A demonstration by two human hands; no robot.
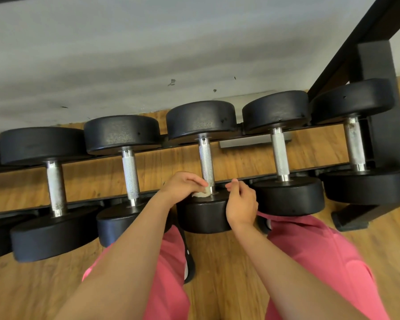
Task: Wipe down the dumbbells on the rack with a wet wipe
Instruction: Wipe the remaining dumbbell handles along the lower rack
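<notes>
Head view, looking down, near to far. Nearest me, two legs in pink trousers (310, 262) stand on the wooden floor (229, 285), with a dark shoe (189, 264) between them. Both bare forearms reach forward to the rack (379, 125), a black frame whose two rails carry one row of black dumbbells. I count five whole ones and part of a sixth at the left edge. Each lies across the rails with its knurled metal handle pointing away from me, its heads just beside its neighbours' heads.

The middle dumbbell (207, 162) is the one under work. The left grip (183, 184) pinches a small wadded wet wipe (202, 193) between thumb and fingers. It presses the wipe against the near end of the handle, where the handle meets the near head. The right grip (240, 204) hangs over the right edge of that same head, fingers curled in, thumb and forefinger tips close together. I see nothing between them.

Beyond the far heads, a grey scuffed wall (125, 54) meets the floor.
</notes>
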